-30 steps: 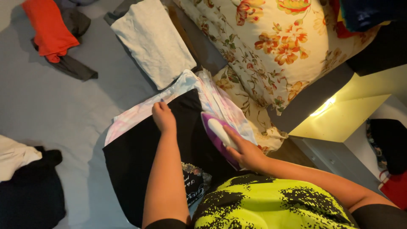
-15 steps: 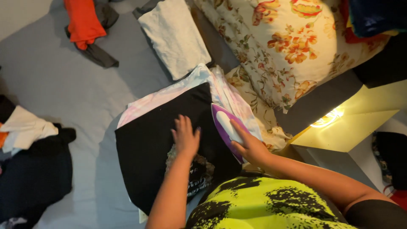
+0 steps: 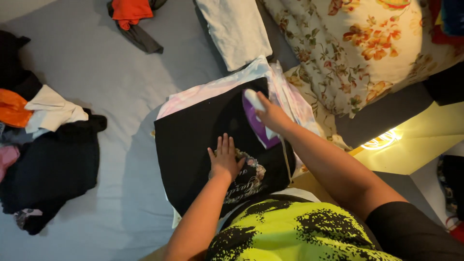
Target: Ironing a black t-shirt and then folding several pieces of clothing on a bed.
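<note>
A black printed T-shirt [image 3: 193, 140] lies spread flat on a pale pink and white cloth [image 3: 217, 87] on the grey bed. My left hand [image 3: 224, 162] presses flat on the shirt, fingers together, just above its printed design. My right hand [image 3: 273, 116] grips the white handle of a purple and white clothes iron [image 3: 256, 121], which rests on the upper right part of the shirt. My forearms reach in from below, over my yellow-green and black top.
A folded white garment [image 3: 237, 31] lies beyond the shirt. A floral pillow [image 3: 367, 48] is at the upper right. A pile of dark, white and orange clothes [image 3: 43, 145] sits at the left, an orange garment [image 3: 130, 12] at the top. A lit lamp [image 3: 382, 140] glows at the right.
My left hand left the top corner of the cloth and came down flat on the black shirt. My right hand brought the iron from the right edge onto the shirt.
</note>
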